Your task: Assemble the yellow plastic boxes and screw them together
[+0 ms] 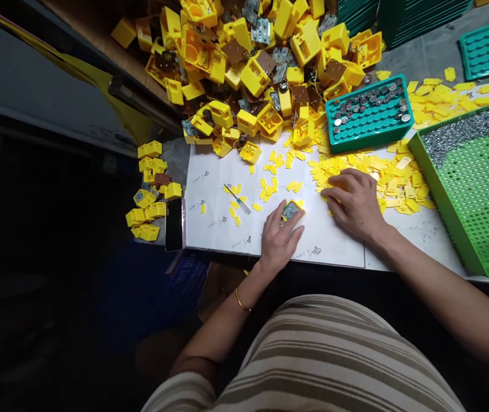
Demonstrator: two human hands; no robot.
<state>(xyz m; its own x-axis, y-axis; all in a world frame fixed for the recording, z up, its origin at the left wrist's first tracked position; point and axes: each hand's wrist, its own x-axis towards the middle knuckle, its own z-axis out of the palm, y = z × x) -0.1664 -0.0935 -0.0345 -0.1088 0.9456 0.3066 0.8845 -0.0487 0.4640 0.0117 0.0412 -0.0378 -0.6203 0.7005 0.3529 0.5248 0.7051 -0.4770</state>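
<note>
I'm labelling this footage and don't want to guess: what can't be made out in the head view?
All in the head view:
Flat yellow plastic pieces: the right hand hides whether it holds any.
Yellow plastic case with a grey face: the left hand covers its near side.
Green perforated plastic tray: cut off by the right edge.
Dark print on the white sheet: too small to read reliably.

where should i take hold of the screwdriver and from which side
The screwdriver is probably best taken by its handle, coming from above on the person's near right side. It lies flat on the white sheet, with the thicker handle pointing that way and the thin shaft angled away, close to small yellow pieces.
</note>
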